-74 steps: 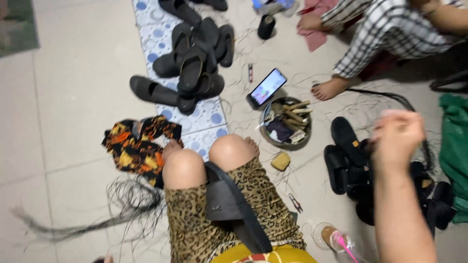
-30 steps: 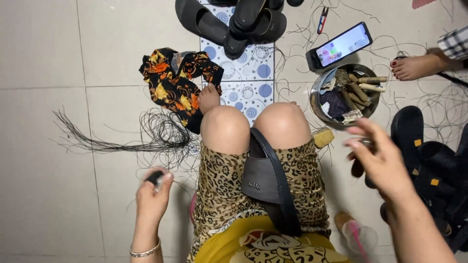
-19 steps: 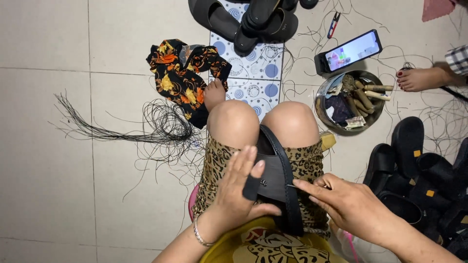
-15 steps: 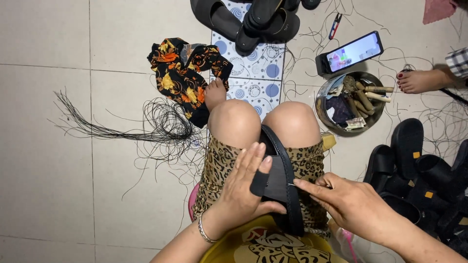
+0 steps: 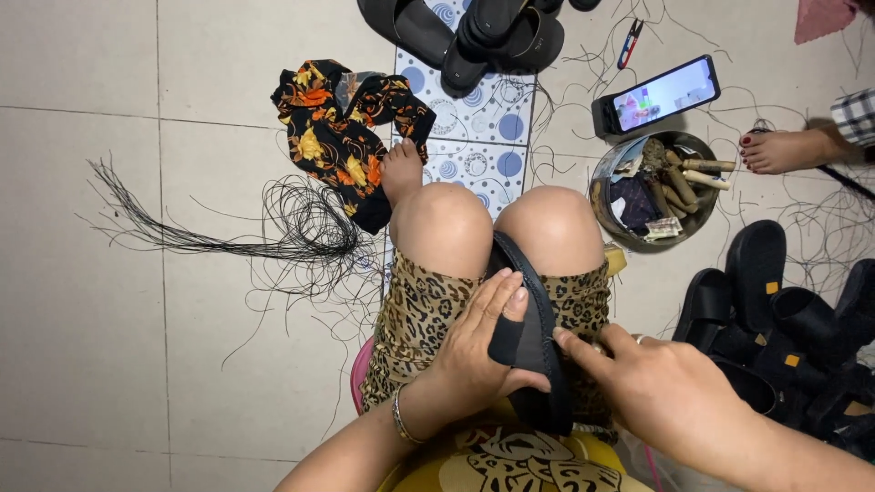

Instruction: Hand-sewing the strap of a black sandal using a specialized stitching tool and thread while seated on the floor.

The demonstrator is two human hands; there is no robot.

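I sit with a black sandal (image 5: 533, 342) lying on edge in my lap, wedged between my thighs just behind my knees, its sole running from near me out toward the gap between them. My left hand (image 5: 474, 351) grasps it from the left, palm over the strap, fingers (image 5: 507, 301) spread flat across the black upper and thumb hooked under near the bottom. My right hand (image 5: 652, 383) comes in from the right with its fingertips pressed to the sole's edge, pinched together as if on something thin; I cannot tell what, if anything, is between them.

Far beyond my knees a blue-dotted mat (image 5: 483, 137) lies on the tiled floor (image 5: 82, 301), with a pile of black sandals (image 5: 474, 32) at its far end. Left of the mat a black cloth with orange flowers (image 5: 342, 137) is crumpled, and my bare foot (image 5: 401, 169) rests against it. Further left a tangle of black thread (image 5: 292, 228) fans out across the tiles.

On the right, a round metal tin (image 5: 652, 187) holds spools and scraps, and a phone (image 5: 656, 96) with a lit screen leans just beyond it. Small snips (image 5: 629, 44) lie further off. Another person's bare foot (image 5: 784, 150) shows at the right edge. Near right, more black sandals (image 5: 784, 310) are heaped close beside my right arm, with loose threads strewn around them.
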